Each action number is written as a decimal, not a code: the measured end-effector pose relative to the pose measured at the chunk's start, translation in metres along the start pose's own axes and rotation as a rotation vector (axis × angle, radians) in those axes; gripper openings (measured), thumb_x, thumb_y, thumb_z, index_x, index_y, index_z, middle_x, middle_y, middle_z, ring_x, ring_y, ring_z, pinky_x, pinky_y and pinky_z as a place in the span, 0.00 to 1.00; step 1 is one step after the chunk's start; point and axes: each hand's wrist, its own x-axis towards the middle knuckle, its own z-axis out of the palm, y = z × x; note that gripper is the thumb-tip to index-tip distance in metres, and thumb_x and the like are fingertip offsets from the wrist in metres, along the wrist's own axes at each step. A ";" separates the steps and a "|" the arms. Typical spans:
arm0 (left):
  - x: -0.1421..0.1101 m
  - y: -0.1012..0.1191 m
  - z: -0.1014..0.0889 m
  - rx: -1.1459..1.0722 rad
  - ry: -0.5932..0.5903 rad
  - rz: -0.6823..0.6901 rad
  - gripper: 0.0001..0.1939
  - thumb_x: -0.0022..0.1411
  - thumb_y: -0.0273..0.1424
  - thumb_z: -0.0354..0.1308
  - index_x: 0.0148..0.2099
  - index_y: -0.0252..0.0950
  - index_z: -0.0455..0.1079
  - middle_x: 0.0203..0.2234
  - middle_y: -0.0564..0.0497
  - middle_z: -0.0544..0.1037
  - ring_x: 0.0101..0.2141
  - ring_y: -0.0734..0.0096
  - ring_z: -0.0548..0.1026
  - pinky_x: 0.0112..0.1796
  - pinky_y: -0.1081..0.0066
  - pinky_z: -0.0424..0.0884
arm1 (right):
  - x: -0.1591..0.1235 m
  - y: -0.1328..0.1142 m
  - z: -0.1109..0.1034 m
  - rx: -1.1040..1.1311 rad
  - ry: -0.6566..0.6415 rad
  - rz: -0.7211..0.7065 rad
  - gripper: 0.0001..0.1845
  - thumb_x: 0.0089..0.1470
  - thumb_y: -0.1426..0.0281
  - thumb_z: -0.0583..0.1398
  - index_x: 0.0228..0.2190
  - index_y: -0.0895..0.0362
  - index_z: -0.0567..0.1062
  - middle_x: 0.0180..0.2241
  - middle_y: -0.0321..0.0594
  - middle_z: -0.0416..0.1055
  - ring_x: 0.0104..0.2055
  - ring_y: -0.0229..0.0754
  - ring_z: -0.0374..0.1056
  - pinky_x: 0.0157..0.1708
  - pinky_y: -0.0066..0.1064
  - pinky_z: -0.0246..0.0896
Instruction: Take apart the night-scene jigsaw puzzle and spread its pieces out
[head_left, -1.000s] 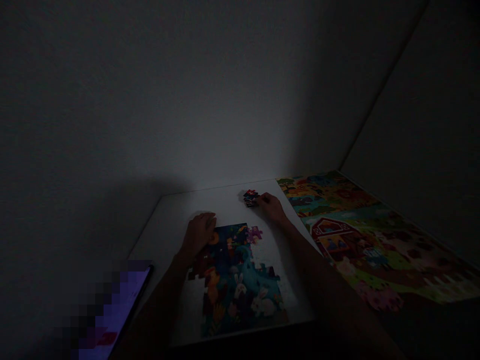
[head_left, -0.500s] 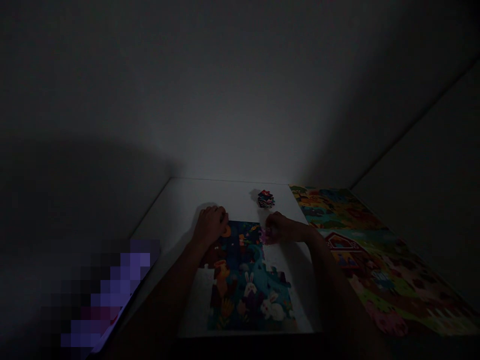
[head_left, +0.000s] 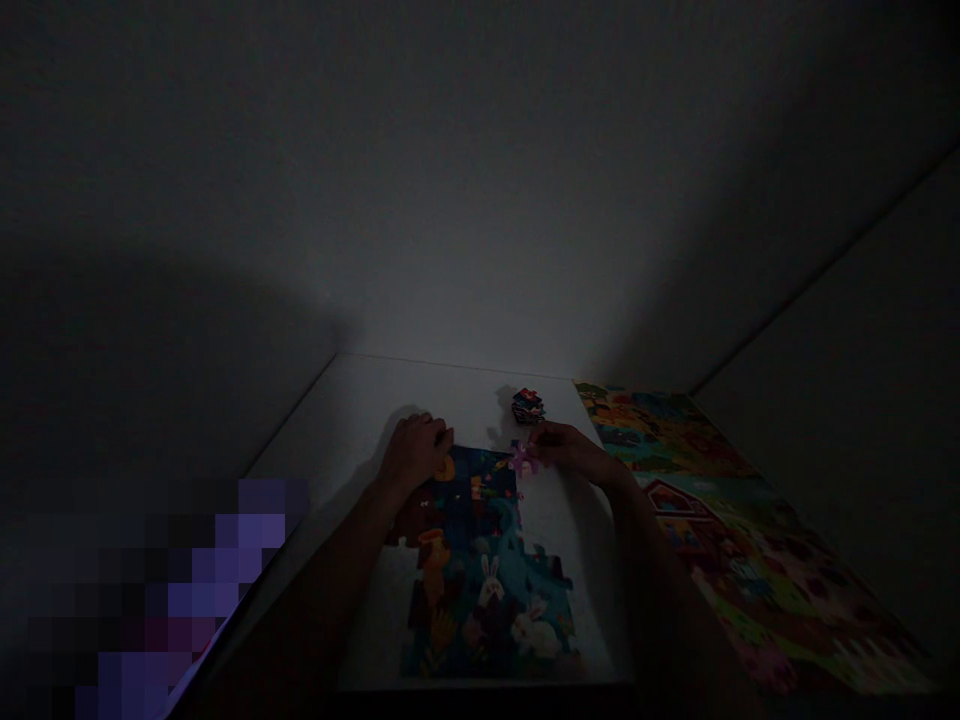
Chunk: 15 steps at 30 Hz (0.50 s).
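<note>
A partly assembled jigsaw puzzle (head_left: 480,570) with rabbits on a dark blue scene lies on a white tabletop (head_left: 352,420). My right hand (head_left: 571,450) pinches a purple jigsaw piece (head_left: 523,458) at the puzzle's top right corner. My left hand (head_left: 416,450) rests palm down on the puzzle's top edge, with nothing visible in it. Just above my right hand sits a small stack of loose jigsaw pieces (head_left: 528,406), untouched. The dim light hides fine detail.
A colourful farm picture with a red barn (head_left: 720,510) lies to the right of the white tabletop. A pixelated, glowing tablet (head_left: 225,590) sits past the table's left edge. Walls rise behind the table and along its right side.
My right hand has moved from the stack to the puzzle's top right corner and picked up the purple piece. My left hand has hardly moved. The view has shifted slightly.
</note>
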 end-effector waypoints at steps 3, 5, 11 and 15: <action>0.000 0.001 -0.002 -0.006 0.010 -0.015 0.16 0.69 0.35 0.49 0.34 0.37 0.75 0.35 0.45 0.77 0.41 0.59 0.75 0.44 0.63 0.65 | 0.012 0.005 0.002 0.191 0.384 -0.113 0.21 0.39 0.53 0.70 0.28 0.53 0.72 0.24 0.31 0.69 0.24 0.36 0.61 0.26 0.30 0.55; 0.000 0.002 -0.003 -0.014 0.013 -0.026 0.15 0.69 0.35 0.49 0.34 0.37 0.75 0.35 0.45 0.77 0.41 0.59 0.75 0.43 0.64 0.65 | 0.025 0.010 0.003 0.292 0.621 -0.150 0.24 0.36 0.51 0.71 0.30 0.52 0.71 0.23 0.30 0.67 0.23 0.36 0.60 0.25 0.30 0.54; -0.001 0.002 -0.004 -0.053 -0.007 -0.062 0.14 0.69 0.35 0.50 0.34 0.38 0.74 0.32 0.48 0.78 0.35 0.64 0.76 0.38 0.67 0.65 | 0.056 0.023 0.007 0.289 0.913 -0.183 0.27 0.34 0.49 0.70 0.31 0.52 0.69 0.23 0.32 0.68 0.24 0.39 0.63 0.26 0.32 0.57; -0.001 0.003 -0.005 -0.066 -0.013 -0.105 0.14 0.69 0.36 0.49 0.36 0.38 0.74 0.35 0.47 0.78 0.35 0.64 0.76 0.36 0.68 0.66 | 0.060 0.029 0.007 0.116 0.920 -0.156 0.25 0.40 0.48 0.67 0.32 0.52 0.69 0.31 0.38 0.71 0.33 0.44 0.69 0.33 0.37 0.65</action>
